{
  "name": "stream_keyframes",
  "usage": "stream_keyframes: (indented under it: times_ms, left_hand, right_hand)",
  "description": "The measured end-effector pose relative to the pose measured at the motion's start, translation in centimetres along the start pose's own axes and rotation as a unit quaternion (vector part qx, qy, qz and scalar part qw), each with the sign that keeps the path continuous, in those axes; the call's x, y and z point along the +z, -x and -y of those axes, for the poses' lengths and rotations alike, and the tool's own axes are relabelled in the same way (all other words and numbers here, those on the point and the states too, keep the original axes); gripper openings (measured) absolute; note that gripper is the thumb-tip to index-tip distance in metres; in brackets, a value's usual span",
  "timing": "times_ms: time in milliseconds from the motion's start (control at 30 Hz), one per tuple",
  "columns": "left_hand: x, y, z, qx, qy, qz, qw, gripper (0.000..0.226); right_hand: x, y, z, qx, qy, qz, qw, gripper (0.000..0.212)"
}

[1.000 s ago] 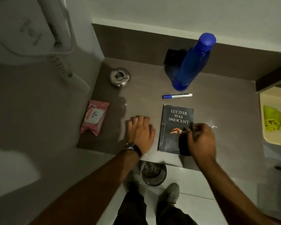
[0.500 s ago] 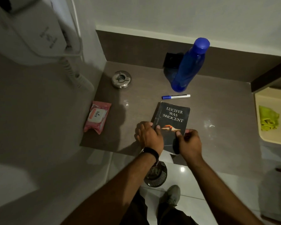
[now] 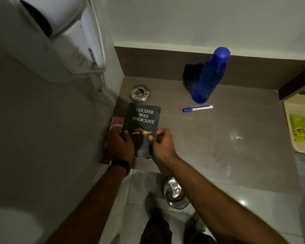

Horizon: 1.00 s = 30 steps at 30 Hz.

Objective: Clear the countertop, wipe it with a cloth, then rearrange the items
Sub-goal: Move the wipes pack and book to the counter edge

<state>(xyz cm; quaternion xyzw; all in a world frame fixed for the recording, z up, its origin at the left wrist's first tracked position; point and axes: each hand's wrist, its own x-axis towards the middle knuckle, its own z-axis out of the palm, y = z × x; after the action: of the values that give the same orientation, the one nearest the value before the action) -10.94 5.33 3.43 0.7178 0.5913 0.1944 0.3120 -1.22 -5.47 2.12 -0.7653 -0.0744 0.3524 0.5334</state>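
A: What's at the far left?

B: A white wall-mounted hair dryer [image 3: 60, 41] with a coiled cord; its embossed logo is too blurred to read. Below it, a pink packet [image 3: 117, 122] peeks out from under the book [image 3: 143, 127].

A: And the book?

B: A dark paperback whose cover reads "LUCIFER WAS INNOCENT", at the left end of the grey surface [image 3: 218, 147], just in front of a round metal ashtray [image 3: 139, 93]. The left hand [image 3: 120, 145] grips its left edge and the right hand [image 3: 161, 143] pinches its right edge; both are closed on it.

A: Further right?

B: A blue-capped marker [image 3: 197, 108] lies flat, its print illegible. Behind it a blue bottle [image 3: 209, 76] stands before a small black object [image 3: 190, 72]. At the far right, a green cloth [image 3: 301, 129] sits in a cream tray [image 3: 289, 110].
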Motion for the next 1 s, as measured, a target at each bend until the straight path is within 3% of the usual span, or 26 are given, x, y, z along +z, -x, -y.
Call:
stream_keyframes:
  times_ms: [167,333,500,633,733,900,1000]
  left_hand:
    - [-1.1,-3.8,-0.1,0.025,-0.126,-0.027,0.991,0.049]
    - [0.4,-5.3,-0.6,0.038,-0.155,0.043,0.986,0.072]
    - [1.5,-5.9,-0.6,0.060,-0.128,0.064,0.988,0.068]
    - [1.7,-6.1,-0.2,0.096,-0.146,0.058,0.983,0.062]
    - [1.7,-5.6,0.1,0.122,-0.158,0.054,0.978,0.058]
    - [1.4,-3.2,0.5,0.159,-0.123,0.016,0.979,0.053]
    - [1.5,0.5,1.3,0.199,-0.093,0.004,0.976,0.050]
  right_hand:
    - [5.2,-3.5,2.9,0.033,0.006,0.057,0.998,0.020]
    - [6.8,-6.8,3.7,0.063,0.044,0.034,0.996,0.029]
    - [7.2,-8.5,3.6,0.080,0.107,0.060,0.989,0.051]
    - [6.8,-9.0,3.3,0.076,0.140,0.057,0.986,0.039]
    - [5.6,-9.1,3.6,0.095,0.092,0.091,0.987,0.034]
    - [0.7,-8.7,4.4,0.020,0.118,0.126,0.985,0.023]
    - [-5.7,-9.4,3.7,-0.086,0.323,0.028,0.942,0.019]
